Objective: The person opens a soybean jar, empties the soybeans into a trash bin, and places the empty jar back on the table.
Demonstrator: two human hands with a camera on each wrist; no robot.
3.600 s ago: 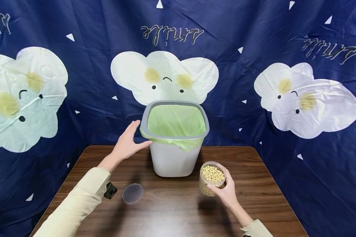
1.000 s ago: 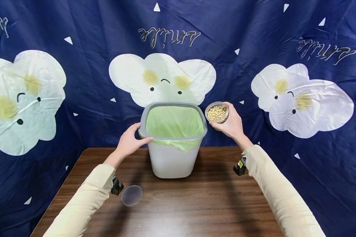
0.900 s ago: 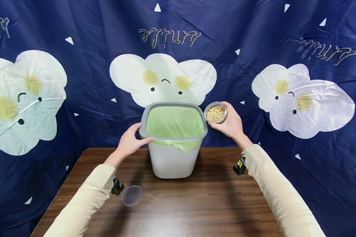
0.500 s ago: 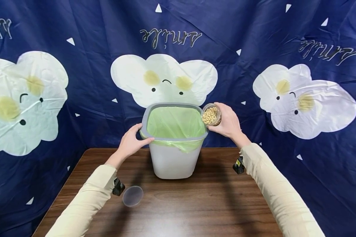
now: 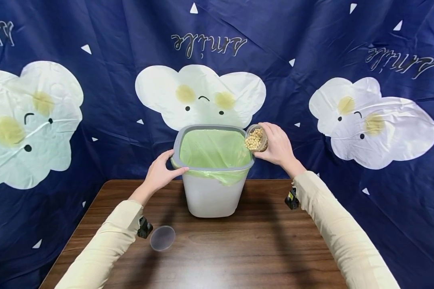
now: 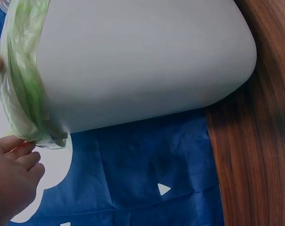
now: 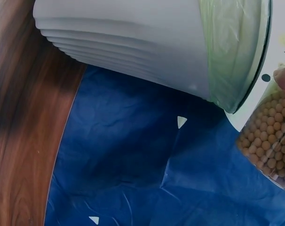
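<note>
Bin point(image 5: 214, 196) on table point(image 5: 217, 257); beans point(image 5: 253, 140) in jar point(image 5: 264, 143) at bin's right rim point(image 5: 251, 163); lid point(image 5: 162, 238) front-left.

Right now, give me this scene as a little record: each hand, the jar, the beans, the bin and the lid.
Left hand: holds the trash bin by its grey rim, left side
Right hand: grips the clear jar
Jar position: tilted at the bin's right edge, mouth toward the opening
Soybeans: in the jar, some at its lip
Bin: upright on the wooden table, lined with a green bag
Clear lid: flat on the table, off the jar
</note>
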